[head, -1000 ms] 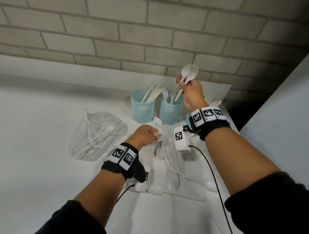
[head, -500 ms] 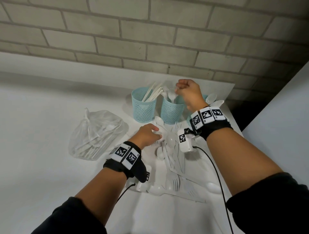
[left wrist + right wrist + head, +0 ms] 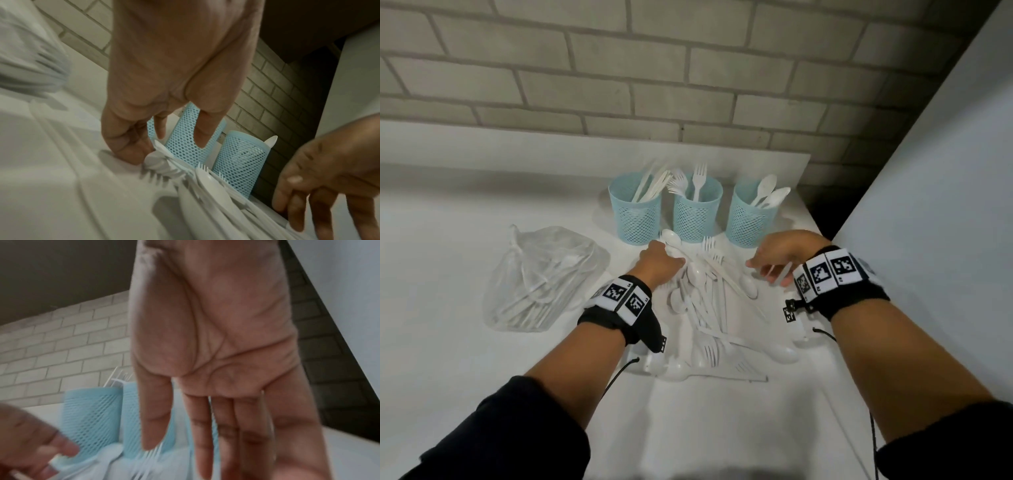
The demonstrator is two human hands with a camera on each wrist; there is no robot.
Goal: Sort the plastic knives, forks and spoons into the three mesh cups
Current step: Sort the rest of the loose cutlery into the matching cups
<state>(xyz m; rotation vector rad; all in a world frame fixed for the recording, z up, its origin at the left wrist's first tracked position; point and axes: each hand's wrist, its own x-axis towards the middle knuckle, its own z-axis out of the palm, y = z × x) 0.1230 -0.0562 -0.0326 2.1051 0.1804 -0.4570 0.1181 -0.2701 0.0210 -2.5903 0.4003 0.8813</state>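
Three light-blue mesh cups stand in a row near the wall: the left cup [image 3: 635,214] holds knives, the middle cup [image 3: 698,214] forks, the right cup [image 3: 751,221] spoons. In front of them lies a pile of white plastic cutlery [image 3: 709,305]. My left hand [image 3: 664,263] rests on the pile's far left; in the left wrist view its curled fingers [image 3: 127,146] grip the ends of white pieces, of a kind I cannot make out. My right hand [image 3: 767,270] hovers over the pile's right side, fingers [image 3: 205,434] straight and spread, holding nothing.
A knotted clear plastic bag [image 3: 541,277] with more white cutlery lies left of the pile. A brick wall runs behind the cups. A pale vertical panel [image 3: 928,205] closes off the right side, close to my right wrist.
My right hand held a fork and a spoon above the cups, lowered them in, and has come back down over the pile with nothing in it. The left hand has stayed on the pile.
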